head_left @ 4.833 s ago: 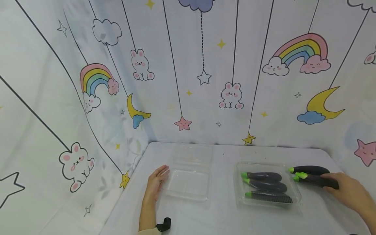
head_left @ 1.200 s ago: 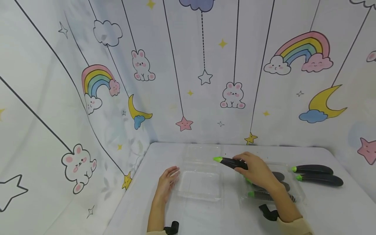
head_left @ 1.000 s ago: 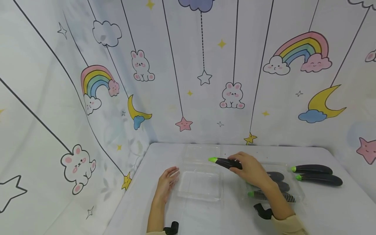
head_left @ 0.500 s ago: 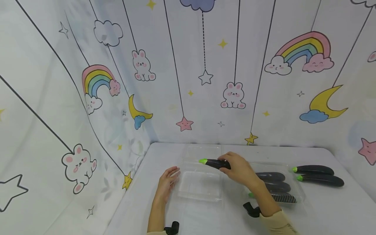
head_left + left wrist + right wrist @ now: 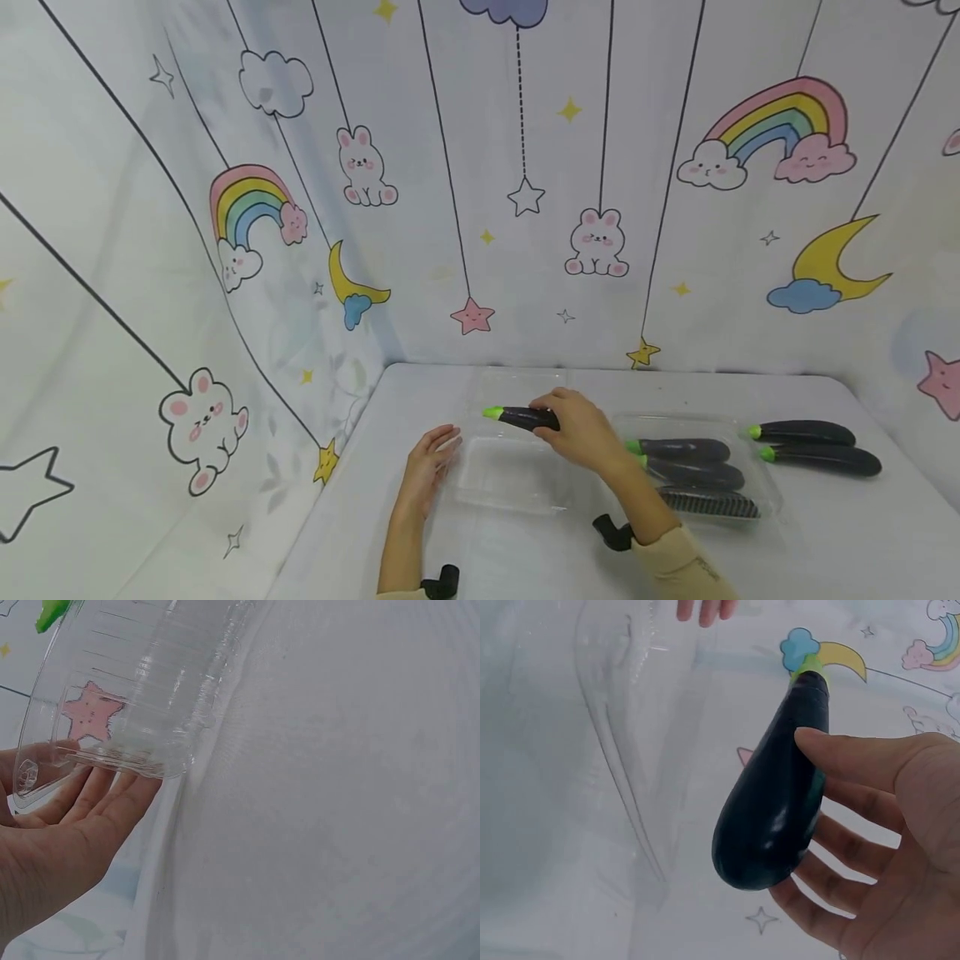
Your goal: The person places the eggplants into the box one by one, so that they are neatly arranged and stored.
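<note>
My right hand (image 5: 581,429) grips a dark eggplant (image 5: 528,417) with a bright green stem end, held above the back of a clear plastic clamshell box (image 5: 512,505). In the right wrist view, the thumb lies on one side of the eggplant (image 5: 769,802) and the fingers on the other. The box lies open, its lid (image 5: 521,382) folded back. At its left side is my left hand (image 5: 427,467), whose loosely extended fingers touch the box wall (image 5: 112,761) in the left wrist view. No eggplant shows inside this box.
To the right, a second clear box (image 5: 768,500) holds three eggplants (image 5: 693,475), one with a ribbed look. Two more eggplants (image 5: 821,460) lie on the white table (image 5: 847,542) beyond it. A patterned cloth (image 5: 525,275) hangs behind the table.
My right hand took an eggplant from the table's right side and carried it left over the second box to the first. The first box and left hand shifted slightly right.
</note>
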`<state>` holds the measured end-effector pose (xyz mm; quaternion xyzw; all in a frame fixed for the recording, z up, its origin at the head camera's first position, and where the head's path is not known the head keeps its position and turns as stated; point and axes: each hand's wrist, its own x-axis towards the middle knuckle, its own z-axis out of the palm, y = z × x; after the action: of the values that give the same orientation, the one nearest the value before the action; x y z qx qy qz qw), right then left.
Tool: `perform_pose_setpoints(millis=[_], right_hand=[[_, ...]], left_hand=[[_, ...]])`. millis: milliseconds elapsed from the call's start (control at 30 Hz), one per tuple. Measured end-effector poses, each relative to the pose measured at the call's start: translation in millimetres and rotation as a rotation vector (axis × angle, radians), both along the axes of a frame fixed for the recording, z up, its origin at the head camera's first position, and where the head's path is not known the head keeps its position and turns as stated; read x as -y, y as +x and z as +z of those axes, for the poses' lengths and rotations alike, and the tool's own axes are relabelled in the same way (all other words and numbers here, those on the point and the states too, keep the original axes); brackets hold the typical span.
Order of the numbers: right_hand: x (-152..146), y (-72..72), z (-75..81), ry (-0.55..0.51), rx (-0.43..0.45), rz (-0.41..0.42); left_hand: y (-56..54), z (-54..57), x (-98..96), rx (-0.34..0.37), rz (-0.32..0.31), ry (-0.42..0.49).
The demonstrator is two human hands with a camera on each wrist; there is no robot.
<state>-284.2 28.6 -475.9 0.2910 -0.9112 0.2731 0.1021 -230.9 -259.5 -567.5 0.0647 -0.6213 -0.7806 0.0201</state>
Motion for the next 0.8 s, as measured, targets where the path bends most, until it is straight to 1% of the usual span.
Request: perform_pose_setpoints(millis=[167,333,533,667,800], right_hand=[[10,-3.8,-8.7,0.007,0.005,-0.014],[19,-4.9,-20.0,-0.017,-0.008,-0.015],[28,-5.9,-37.2,-0.037,-0.019,-0.049],[34,-6.5,-45.1,-0.056,-0.011,-0.056],[38,-8.2,-53.2,-0.034,-0.009,-0.074]], left_hand=[[-0.8,1.7,-1.1,0.004,0.009,0.005],[-0.7,2.7,-2.2,0.011,0.018,-0.003],[-0.4,2.0,-1.9,0.010,0.007,-0.001],[-0.1,1.2,-1.0,0.001,0.001,-0.006],[-0.8,0.4,-0.6,-0.006,-0.003,0.001]])
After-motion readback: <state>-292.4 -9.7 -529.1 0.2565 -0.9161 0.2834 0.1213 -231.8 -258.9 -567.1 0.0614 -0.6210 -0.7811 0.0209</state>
